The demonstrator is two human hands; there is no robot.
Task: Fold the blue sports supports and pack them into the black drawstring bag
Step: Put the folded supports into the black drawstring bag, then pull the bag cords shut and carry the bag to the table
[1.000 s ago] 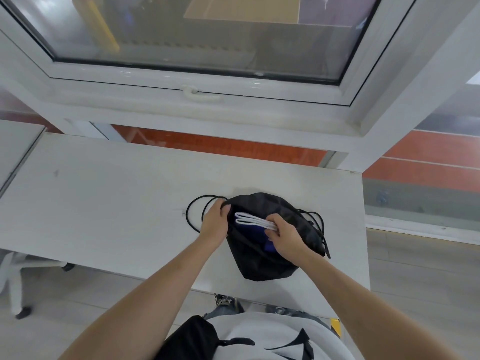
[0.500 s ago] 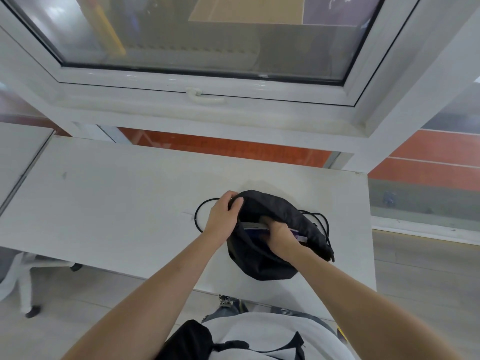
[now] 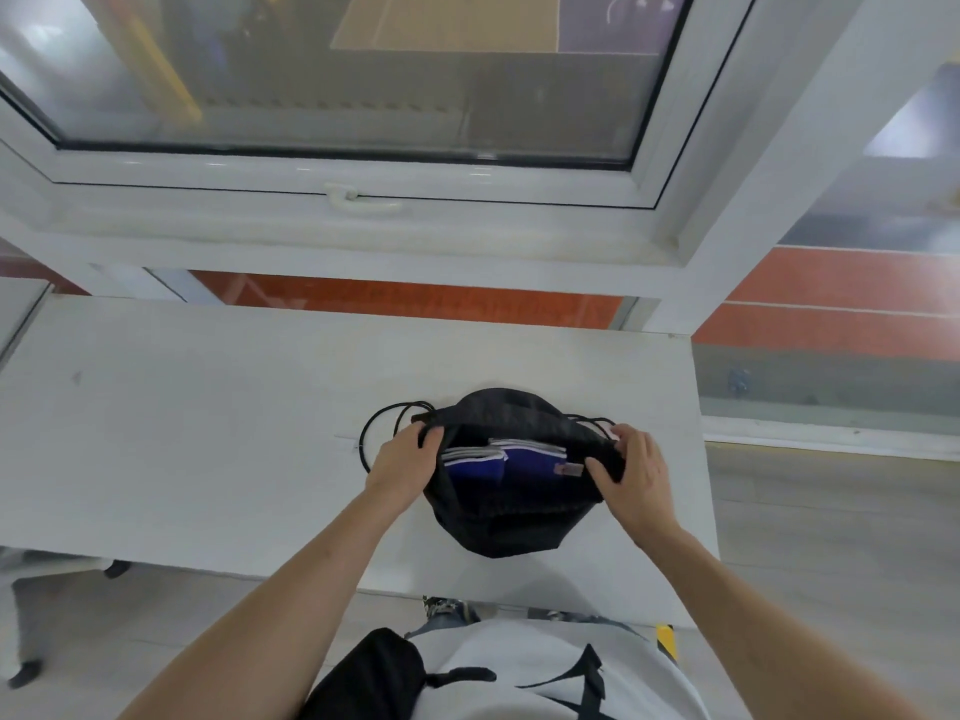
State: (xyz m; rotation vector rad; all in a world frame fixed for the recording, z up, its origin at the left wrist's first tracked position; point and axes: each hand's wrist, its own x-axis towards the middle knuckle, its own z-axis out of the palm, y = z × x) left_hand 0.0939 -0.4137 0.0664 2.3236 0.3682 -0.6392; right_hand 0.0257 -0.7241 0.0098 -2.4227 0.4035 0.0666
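The black drawstring bag (image 3: 511, 527) lies on the white table (image 3: 208, 433), its mouth spread wide towards me. Inside it two folded blue sports supports (image 3: 524, 462) with white edges lie side by side; a small tag shows on the right one. My left hand (image 3: 402, 467) grips the left rim of the bag's mouth. My right hand (image 3: 636, 472) grips the right rim. A loop of black cord (image 3: 371, 433) spills onto the table left of the bag, and more cord shows at the right corner.
A white window frame with a handle (image 3: 358, 200) rises just behind the table. The table's right edge (image 3: 698, 459) runs close to my right hand. A chair base (image 3: 31, 667) stands on the floor at the lower left.
My right hand has come out of the bag, leaving the support inside, and moved to the right rim. Both hands now hold the mouth open wider.
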